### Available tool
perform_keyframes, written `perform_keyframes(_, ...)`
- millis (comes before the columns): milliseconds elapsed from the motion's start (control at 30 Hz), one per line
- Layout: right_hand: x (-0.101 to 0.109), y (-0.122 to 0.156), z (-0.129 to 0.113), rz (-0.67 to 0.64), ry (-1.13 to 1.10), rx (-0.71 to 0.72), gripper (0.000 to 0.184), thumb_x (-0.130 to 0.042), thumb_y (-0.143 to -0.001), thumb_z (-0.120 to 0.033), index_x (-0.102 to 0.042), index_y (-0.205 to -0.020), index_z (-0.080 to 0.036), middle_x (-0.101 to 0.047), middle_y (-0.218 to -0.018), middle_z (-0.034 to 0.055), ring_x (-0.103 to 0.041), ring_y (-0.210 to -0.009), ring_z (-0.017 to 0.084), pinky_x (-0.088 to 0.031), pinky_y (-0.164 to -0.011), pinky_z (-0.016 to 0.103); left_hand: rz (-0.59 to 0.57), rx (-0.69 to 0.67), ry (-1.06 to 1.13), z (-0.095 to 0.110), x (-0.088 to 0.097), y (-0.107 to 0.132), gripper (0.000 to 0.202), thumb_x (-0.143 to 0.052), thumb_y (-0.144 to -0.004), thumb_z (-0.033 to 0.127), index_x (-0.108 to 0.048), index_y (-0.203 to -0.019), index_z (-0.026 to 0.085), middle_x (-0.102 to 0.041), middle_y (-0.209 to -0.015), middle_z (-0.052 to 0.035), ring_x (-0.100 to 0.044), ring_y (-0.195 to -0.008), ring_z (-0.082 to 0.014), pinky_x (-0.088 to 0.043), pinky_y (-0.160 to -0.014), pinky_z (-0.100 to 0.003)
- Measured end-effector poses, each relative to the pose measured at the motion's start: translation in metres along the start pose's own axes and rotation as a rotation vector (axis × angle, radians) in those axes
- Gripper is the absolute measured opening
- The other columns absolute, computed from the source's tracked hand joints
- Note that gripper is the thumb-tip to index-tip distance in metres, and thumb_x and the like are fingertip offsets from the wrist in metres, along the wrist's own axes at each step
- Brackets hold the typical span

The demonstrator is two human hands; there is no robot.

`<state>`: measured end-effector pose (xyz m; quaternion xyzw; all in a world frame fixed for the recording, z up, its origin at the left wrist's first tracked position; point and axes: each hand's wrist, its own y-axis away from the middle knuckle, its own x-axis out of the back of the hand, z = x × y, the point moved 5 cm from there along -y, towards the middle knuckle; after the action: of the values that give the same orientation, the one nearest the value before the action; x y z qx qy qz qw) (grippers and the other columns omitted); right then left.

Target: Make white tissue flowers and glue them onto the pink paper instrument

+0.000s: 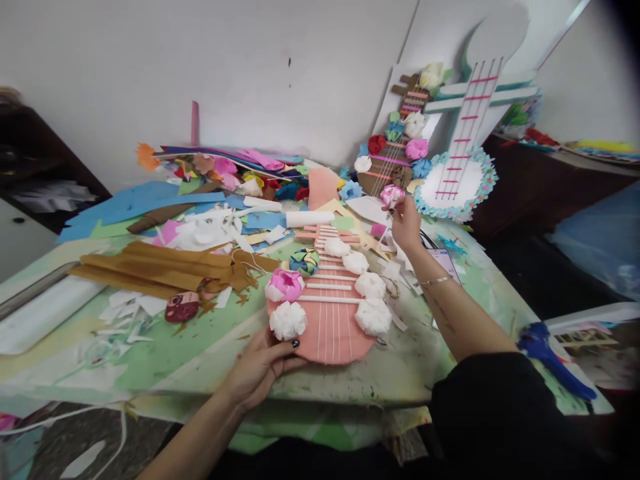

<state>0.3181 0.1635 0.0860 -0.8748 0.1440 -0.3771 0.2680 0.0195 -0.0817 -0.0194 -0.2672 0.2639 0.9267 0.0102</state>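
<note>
A salmon-pink craft guitar point(325, 333) lies on the table in front of me, with white strings and white cross bars. White paper flowers point(373, 317) line its right side. On its left side sit a white flower point(288, 321), a pink-and-white flower point(284, 287) and a blue-green one point(304, 262). My left hand point(263, 367) grips the guitar's lower left edge, thumb on top. Beyond the guitar, to the right, my right hand point(404, 220) is closed in a pinch at a small pink-and-white paper flower point(393, 194).
Two decorated guitars, one brown point(380, 170) and one white point(463, 177), lean at the back. Brown crepe paper point(150, 267), paper scraps point(200, 230) and a white roll point(50, 317) cover the left. A phone point(445, 261) and a blue glue gun point(555, 360) lie right.
</note>
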Motion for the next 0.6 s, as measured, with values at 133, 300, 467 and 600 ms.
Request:
perform_keyframes(133,0.031,0.014,-0.029,0.195,-0.240,0.065,0.015,-0.038,-0.090,-0.020,-0.038,-0.104,-0.023,-0.064,-0.092,0.0068,-0.064,-0.093,0.021,-0.048,-0.087,0.040,0.013,-0.018,0.008,0.005,-0.002,-0.003,0.063,-0.075,-0.063,0.001,-0.054,-0.120,0.018,-0.063,-0.126,-0.0129,-0.068,-0.098,-0.0281,-0.064,-0.075,-0.040)
perform_keyframes(300,0.057,0.038,-0.057,0.301,-0.473,0.109,0.011,-0.048,-0.089,-0.029,-0.037,-0.092,-0.027,-0.058,-0.077,0.0005,-0.060,-0.075,0.018,-0.049,-0.074,0.035,0.065,-0.053,0.063,0.015,-0.006,-0.016,0.074,-0.073,-0.060,-0.005,-0.053,-0.127,0.021,-0.066,-0.119,-0.0111,-0.071,-0.089,-0.0242,-0.064,-0.069,-0.034)
perform_keyframes(467,0.065,0.064,-0.097,0.211,-0.783,0.070,0.010,-0.056,-0.088,-0.031,-0.048,-0.091,-0.026,-0.050,-0.072,-0.0034,-0.053,-0.064,0.012,-0.045,-0.062,0.027,0.092,-0.081,0.065,0.018,-0.009,-0.035,0.066,-0.069,-0.064,-0.006,-0.054,-0.124,0.019,-0.065,-0.120,-0.0123,-0.071,-0.091,-0.0241,-0.064,-0.075,-0.037)
perform_keyframes(600,0.068,0.084,-0.130,0.124,-0.999,-0.001,0.008,-0.061,-0.085,-0.028,-0.062,-0.092,-0.025,-0.049,-0.070,-0.0015,-0.047,-0.062,0.011,-0.042,-0.055,0.026,0.072,-0.091,-0.044,0.019,-0.014,-0.037,0.052,-0.072,-0.071,0.002,-0.055,-0.118,0.018,-0.060,-0.130,-0.0138,-0.068,-0.099,-0.0248,-0.064,-0.074,-0.036)
